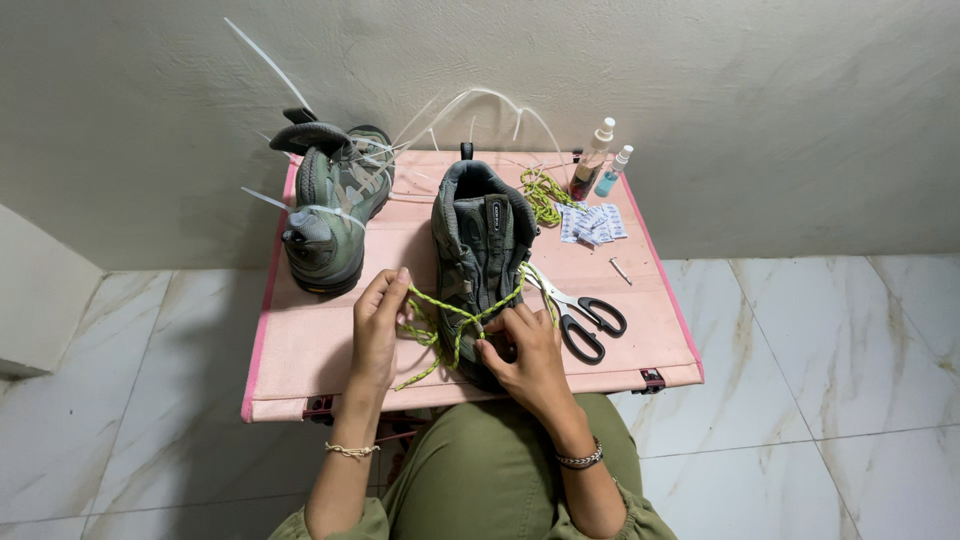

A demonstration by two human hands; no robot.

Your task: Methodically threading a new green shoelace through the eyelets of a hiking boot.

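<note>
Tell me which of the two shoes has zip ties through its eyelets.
The far-left shoe, untouched by either hand: white zip ties stick out of it. The centre shoe, under both hands, carries a yellow-green lace instead.

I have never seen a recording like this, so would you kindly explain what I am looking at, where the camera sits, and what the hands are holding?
There is no machine here: a person works with two bare hands, and the one picture comes from a camera worn on their head, looking down over their lap. In front of them stands a small pink table. On it, a grey-green boot points toward the person; the left hand pinches a yellow-green lace pulled out to the side, while the right hand grips the same lace at the boot's eyelets. A second boot, threaded with white zip ties, stands at the left. To the right lie black scissors, a spare lace bundle, two spray bottles, small white packets and a screw.
</note>
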